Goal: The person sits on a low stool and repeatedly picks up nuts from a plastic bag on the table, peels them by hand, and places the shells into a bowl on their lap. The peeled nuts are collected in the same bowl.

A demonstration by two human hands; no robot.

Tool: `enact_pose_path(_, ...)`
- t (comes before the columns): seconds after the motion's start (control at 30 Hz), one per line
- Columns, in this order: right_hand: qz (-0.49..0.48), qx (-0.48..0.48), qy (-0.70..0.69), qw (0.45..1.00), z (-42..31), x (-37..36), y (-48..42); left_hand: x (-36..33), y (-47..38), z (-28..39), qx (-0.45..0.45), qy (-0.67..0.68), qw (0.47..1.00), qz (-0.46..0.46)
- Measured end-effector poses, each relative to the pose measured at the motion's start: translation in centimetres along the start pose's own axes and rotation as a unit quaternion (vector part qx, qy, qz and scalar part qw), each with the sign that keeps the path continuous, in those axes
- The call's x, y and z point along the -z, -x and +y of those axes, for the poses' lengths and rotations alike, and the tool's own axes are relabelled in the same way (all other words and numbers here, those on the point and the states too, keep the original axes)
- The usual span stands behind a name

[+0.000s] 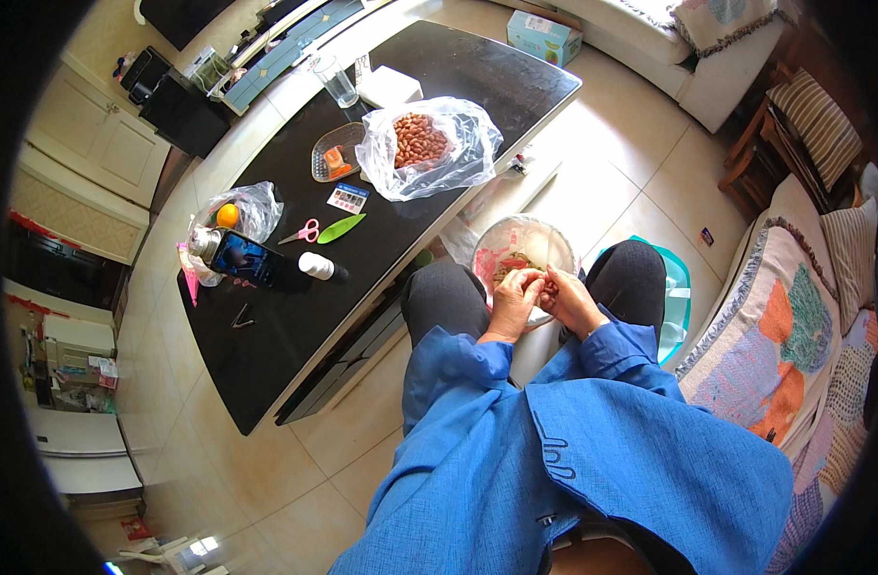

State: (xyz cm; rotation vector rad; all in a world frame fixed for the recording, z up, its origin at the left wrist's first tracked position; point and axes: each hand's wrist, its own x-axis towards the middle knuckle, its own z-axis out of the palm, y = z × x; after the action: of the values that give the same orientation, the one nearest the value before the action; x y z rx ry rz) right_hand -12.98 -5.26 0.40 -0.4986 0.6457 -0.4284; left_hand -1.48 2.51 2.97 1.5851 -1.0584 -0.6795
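Note:
My left hand (516,300) and my right hand (572,302) meet at the fingertips over a round waste bin (487,241) between my knees. A few reddish-brown peanuts (548,293) show in the curl of my right hand. The left thumb and forefinger are pinched together; whatever may be between them is too small to make out. Inside the bin lie a plastic liner and mixed scraps (514,262), partly hidden by my hands. On the black coffee table (288,345), an opened clear plastic bag (475,136) holds a heap of red-skinned peanuts (419,140).
The table also bears pink-handled scissors (308,231), a green sheath-like object (342,228), a phone (248,257), a white bottle (315,266), a glass (336,83) and a plastic tray (324,147). To my right are a turquoise container (676,302) and a sofa (755,316).

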Motion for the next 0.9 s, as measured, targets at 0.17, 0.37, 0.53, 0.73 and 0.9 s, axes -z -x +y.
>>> enact_pose_path(0.17, -0.024, -0.018, -0.018, 0.999, 0.0, 0.2, -0.1, 0.1, 0.1, 0.5, -0.067, -0.065, 0.996, 0.002)
enact_pose_path(0.37, -0.018, -0.021, -0.025, 0.999, 0.1, 0.1, -0.1, 0.0, 0.2, 0.2, -0.05, -0.044, 0.998, 0.002)
enact_pose_path(0.53, 0.03, -0.035, -0.037, 0.998, 0.0, 0.0, -0.3, -0.2, -0.3, -1.3, 0.047, 0.097, 0.993, 0.048)
enact_pose_path(0.73, 0.034, 0.033, 0.001, 0.999, -0.1, -0.6, 0.2, -0.1, -0.7, -2.7, 0.07, 0.171, 0.981, 0.063)
enact_pose_path(0.9, 0.05, 0.056, -0.003, 0.997, -0.5, -1.0, 0.5, 0.0, -0.6, -2.6, 0.028, 0.015, 0.995, 0.094)
